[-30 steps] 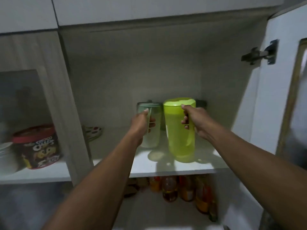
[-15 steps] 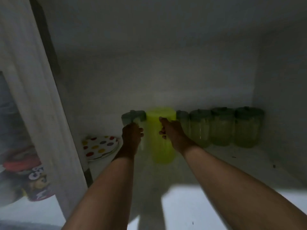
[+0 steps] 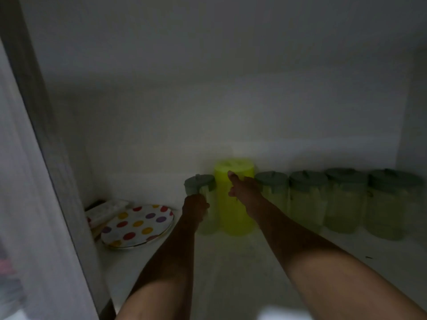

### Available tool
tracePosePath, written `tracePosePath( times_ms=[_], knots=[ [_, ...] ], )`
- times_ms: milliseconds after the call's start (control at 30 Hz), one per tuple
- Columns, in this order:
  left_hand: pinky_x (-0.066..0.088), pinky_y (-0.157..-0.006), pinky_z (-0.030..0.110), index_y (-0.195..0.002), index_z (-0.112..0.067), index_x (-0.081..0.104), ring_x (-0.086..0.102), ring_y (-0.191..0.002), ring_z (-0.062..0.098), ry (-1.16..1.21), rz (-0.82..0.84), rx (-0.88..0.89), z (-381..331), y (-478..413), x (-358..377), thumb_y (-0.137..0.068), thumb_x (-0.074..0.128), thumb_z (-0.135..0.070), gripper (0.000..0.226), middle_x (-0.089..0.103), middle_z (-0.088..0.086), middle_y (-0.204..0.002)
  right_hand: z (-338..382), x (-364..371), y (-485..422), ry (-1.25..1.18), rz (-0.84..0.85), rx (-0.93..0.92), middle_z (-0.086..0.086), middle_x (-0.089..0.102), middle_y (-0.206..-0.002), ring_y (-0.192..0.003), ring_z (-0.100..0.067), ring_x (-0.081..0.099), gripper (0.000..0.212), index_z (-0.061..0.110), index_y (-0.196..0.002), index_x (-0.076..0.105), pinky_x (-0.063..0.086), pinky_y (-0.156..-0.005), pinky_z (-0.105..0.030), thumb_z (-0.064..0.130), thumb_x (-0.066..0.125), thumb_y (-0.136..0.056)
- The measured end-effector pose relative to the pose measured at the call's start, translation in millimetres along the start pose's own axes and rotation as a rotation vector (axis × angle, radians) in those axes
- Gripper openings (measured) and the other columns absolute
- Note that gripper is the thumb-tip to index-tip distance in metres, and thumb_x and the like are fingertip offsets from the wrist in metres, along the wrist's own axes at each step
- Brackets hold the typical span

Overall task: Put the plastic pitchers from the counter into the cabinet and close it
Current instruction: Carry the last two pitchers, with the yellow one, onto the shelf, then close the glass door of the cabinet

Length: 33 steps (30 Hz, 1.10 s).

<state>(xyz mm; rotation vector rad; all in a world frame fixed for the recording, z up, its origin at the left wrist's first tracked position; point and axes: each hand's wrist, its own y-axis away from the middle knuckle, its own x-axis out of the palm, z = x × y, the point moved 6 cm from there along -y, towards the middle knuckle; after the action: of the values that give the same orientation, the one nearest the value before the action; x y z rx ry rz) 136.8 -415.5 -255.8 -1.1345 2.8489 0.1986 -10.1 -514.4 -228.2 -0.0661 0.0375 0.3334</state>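
Note:
A bright yellow-green pitcher [image 3: 235, 204] stands at the back of the dim cabinet shelf [image 3: 231, 269]. My right hand [image 3: 245, 192] is wrapped around its right side near the handle. Left of it stands a pale clear pitcher with a grey-green lid [image 3: 201, 188], and my left hand [image 3: 195, 207] grips its front. Both pitchers rest upright on the shelf, close together. To the right, several more clear pitchers with grey-green lids [image 3: 307, 197] line the back wall.
A white plate with coloured dots [image 3: 138, 225] lies at the shelf's left, leaning on a pale flat item behind it. The cabinet's left side panel [image 3: 53, 158] rises close by. The right wall [image 3: 416, 112] bounds the shelf.
Both pitchers have gone from the shelf's front edge deep to the back wall, held in my hands. The view has pushed into the cabinet and darkened.

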Motion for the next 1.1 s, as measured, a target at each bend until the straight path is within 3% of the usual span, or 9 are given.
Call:
tracePosePath(
  times_ms=[167, 233, 333, 400, 500, 733, 833, 933, 1100],
  knots=[
    [0.055, -0.083, 0.043, -0.129, -0.004, 0.054, 0.061, -0.109, 0.035, -0.153, 0.001, -0.058, 8.6, -3.7, 2.1, -0.102, 0.045, -0.032, 0.04, 0.061, 0.017, -0.123, 4.4, 0.5, -6.7, 0.139, 0.016, -0.001, -0.009, 0.056, -0.117, -0.099, -0.024, 0.056, 0.092, 0.009, -0.157, 0.022, 0.039, -0.061, -0.028, 0.066, 0.05, -0.091],
    [0.054, -0.09, 0.044, -0.131, -0.006, 0.054, 0.06, -0.111, 0.034, -0.193, -0.012, -0.057, 10.5, -6.3, -0.8, -0.096, 0.049, -0.042, 0.051, 0.06, 0.017, -0.127, 3.0, -1.5, -6.5, 0.216, 0.012, 0.003, -0.011, 0.054, -0.135, -0.119, -0.029, 0.056, 0.094, 0.011, -0.156, 0.027, 0.043, -0.076, -0.03, 0.071, 0.049, -0.087],
    [0.047, -0.105, 0.048, -0.139, -0.006, 0.048, 0.054, -0.124, 0.039, -0.277, -0.083, -0.037, 7.0, 0.6, -8.7, -0.089, 0.05, -0.048, 0.065, 0.053, 0.02, -0.139, 1.8, -12.1, 7.4, 0.373, -0.016, -0.033, -0.005, 0.053, -0.097, -0.091, -0.019, 0.059, 0.051, 0.03, -0.105, 0.055, 0.04, -0.078, -0.031, 0.076, 0.047, -0.084],
    [0.045, -0.106, 0.048, -0.14, -0.003, 0.047, 0.051, -0.128, 0.043, -0.342, -0.118, 0.005, -2.1, 17.6, -12.5, -0.091, 0.05, -0.043, 0.063, 0.051, 0.024, -0.141, 1.4, -23.9, 21.5, 0.437, -0.056, -0.07, -0.017, 0.056, -0.124, -0.113, -0.026, 0.059, 0.064, 0.022, -0.127, 0.054, 0.044, -0.096, -0.037, 0.071, 0.049, -0.087],
    [0.046, -0.106, 0.05, -0.147, -0.006, 0.039, 0.049, -0.129, 0.044, -0.358, -0.095, 0.041, -13.8, 49.8, -12.2, -0.092, 0.052, -0.04, 0.066, 0.045, 0.023, -0.144, 6.7, -44.0, 53.0, 0.507, -0.096, -0.111, -0.016, 0.031, -0.161, -0.145, -0.034, 0.036, 0.094, 0.005, -0.157, 0.02, 0.036, -0.113, -0.044, 0.064, 0.051, -0.091],
    [0.045, -0.109, 0.05, -0.156, -0.014, 0.027, 0.046, -0.137, 0.039, -0.38, 0.072, 0.145, -20.5, 119.0, 4.6, -0.072, 0.053, -0.056, 0.097, 0.04, 0.016, -0.157, 33.4, -84.7, 161.9, 0.635, -0.07, -0.159, -0.012, 0.04, -0.157, -0.141, -0.03, 0.043, 0.087, 0.009, -0.155, 0.028, 0.039, -0.11, -0.034, 0.054, 0.06, -0.088],
    [0.054, -0.097, 0.043, -0.12, -0.007, 0.051, 0.061, -0.113, 0.034, -0.367, 0.131, 0.208, -36.7, 224.4, 4.7, -0.083, 0.064, -0.045, 0.055, 0.061, 0.011, -0.121, 47.1, -107.0, 229.3, 0.605, -0.107, -0.203, -0.014, 0.058, -0.139, -0.123, -0.031, 0.057, 0.061, 0.007, -0.139, 0.052, 0.046, -0.095, -0.029, 0.039, 0.065, -0.088],
    [0.05, -0.081, 0.034, -0.115, -0.017, 0.054, 0.059, -0.103, 0.032, -0.416, 0.146, 0.285, -40.6, 308.8, 2.9, -0.096, 0.061, -0.029, 0.023, 0.056, 0.01, -0.112, 52.6, -133.8, 299.4, 0.586, -0.128, -0.21, -0.017, 0.062, -0.124, -0.105, -0.029, 0.059, 0.046, 0.004, -0.119, 0.058, 0.044, -0.082, -0.031, 0.036, 0.067, -0.089],
    [0.053, -0.091, 0.041, -0.145, -0.007, 0.043, 0.055, -0.111, 0.031, -0.524, 0.254, 0.342, -33.7, 413.3, 16.4, -0.097, 0.06, -0.033, 0.058, 0.052, 0.015, -0.139, 52.8, -186.3, 409.9, 0.608, -0.155, -0.203, -0.006, 0.056, -0.116, -0.106, -0.024, 0.055, 0.038, 0.012, -0.115, 0.055, 0.043, -0.084, -0.034, 0.038, 0.066, -0.09]
  ],
)
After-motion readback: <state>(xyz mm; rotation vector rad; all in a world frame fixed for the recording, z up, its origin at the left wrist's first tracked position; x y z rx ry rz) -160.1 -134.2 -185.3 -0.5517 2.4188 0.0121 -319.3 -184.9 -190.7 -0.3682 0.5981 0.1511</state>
